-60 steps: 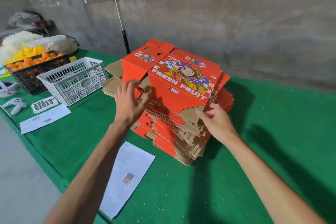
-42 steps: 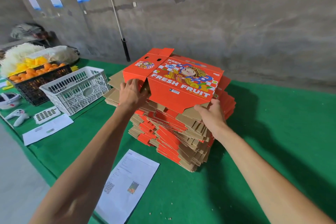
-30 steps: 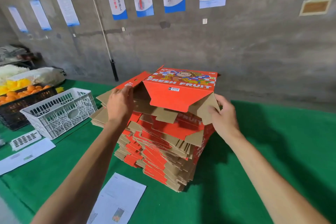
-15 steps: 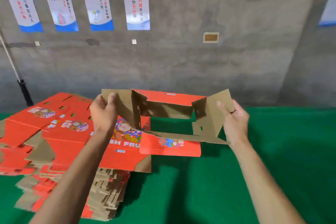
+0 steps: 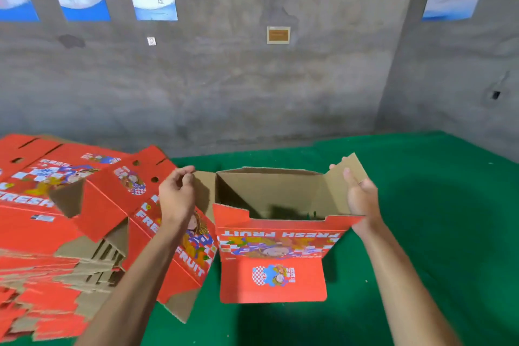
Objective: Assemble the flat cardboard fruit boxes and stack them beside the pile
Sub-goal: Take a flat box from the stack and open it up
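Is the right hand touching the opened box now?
Touching. In the head view, the right hand holds the brown side flap of the opened box: the thumb lies on its inner face, and other fingertips show over its top edge.

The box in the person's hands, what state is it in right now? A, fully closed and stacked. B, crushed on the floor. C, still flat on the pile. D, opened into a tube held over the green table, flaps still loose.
D: the box is spread open between the left hand and right hand, its brown inside showing, a red flap hanging down, beside the flat pile.
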A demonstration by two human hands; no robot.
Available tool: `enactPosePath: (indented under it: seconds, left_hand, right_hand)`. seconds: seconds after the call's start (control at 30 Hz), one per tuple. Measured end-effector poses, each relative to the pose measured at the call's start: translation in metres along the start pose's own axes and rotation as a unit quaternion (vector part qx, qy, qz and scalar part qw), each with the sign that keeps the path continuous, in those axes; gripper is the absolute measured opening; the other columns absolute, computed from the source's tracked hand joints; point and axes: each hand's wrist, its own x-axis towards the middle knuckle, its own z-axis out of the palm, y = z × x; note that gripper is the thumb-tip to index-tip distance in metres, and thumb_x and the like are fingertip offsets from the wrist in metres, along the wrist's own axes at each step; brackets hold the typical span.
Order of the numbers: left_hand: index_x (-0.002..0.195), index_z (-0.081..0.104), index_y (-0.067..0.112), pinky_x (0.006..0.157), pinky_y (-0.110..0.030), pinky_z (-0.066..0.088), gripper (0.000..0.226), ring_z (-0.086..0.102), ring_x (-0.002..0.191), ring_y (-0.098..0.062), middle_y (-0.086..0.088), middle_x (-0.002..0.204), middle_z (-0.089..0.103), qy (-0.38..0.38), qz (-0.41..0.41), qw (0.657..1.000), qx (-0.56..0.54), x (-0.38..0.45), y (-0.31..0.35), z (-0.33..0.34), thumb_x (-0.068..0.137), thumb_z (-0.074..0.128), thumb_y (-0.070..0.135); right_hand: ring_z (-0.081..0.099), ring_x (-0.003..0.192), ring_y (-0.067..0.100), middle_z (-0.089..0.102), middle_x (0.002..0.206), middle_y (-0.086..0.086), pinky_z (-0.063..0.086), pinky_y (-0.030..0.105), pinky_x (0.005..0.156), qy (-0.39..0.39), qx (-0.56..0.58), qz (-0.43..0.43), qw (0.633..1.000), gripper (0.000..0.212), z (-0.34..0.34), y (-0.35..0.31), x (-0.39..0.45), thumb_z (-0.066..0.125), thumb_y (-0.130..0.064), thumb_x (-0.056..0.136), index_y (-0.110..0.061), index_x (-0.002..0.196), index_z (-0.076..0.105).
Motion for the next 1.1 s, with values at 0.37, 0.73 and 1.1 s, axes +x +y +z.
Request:
enactPosePath:
  seconds: [0.37, 0.73, 1.1]
  left_hand:
    - [0.112, 0.079, 0.035, 0.108, -0.040, 0.050, 0.033, 0.069, 0.116, -0.007, 0.011, 0.120, 0.076, -0.081, -0.205, 0.967, -0.129, -0.115, -0.081, 0.002, 0.096, 0.061, 0.057]
    - [0.159, 0.036, 0.036, 0.120, -0.024, 0.018, 0.094, 0.015, 0.148, 0.016, 0.015, 0.162, 0.027, -0.101, -0.065, 0.990, 0.069, -0.149, -0.092, 0.013, 0.078, 0.066, 0.074]
    - [0.163, 0.027, 0.036, 0.121, -0.041, 0.031, 0.084, 0.021, 0.156, -0.030, -0.014, 0.170, 0.015, -0.117, -0.105, 0.970, 0.183, -0.124, -0.090, 0.043, 0.094, 0.074, 0.028]
  right_hand:
    - [0.064, 0.107, 0.021, 0.070, 0.128, 0.017, 0.053, 0.031, 0.097, 0.134, -0.072, 0.046, 0.987, 0.031, -0.031, 0.100, -0.024, 0.052, -0.011, 0.108, 0.000, 0.134, 0.064]
    - [0.061, 0.121, 0.023, 0.064, 0.139, 0.013, 0.044, 0.043, 0.115, 0.113, -0.094, 0.037, 0.988, 0.039, -0.038, 0.108, -0.025, 0.057, -0.009, 0.105, -0.009, 0.145, 0.057]
    - [0.065, 0.098, 0.032, 0.062, 0.082, 0.000, 0.043, 0.026, 0.087, -0.124, -0.193, -0.039, 0.972, 0.046, -0.047, 0.074, -0.046, 0.053, -0.040, 0.099, 0.000, 0.079, 0.059]
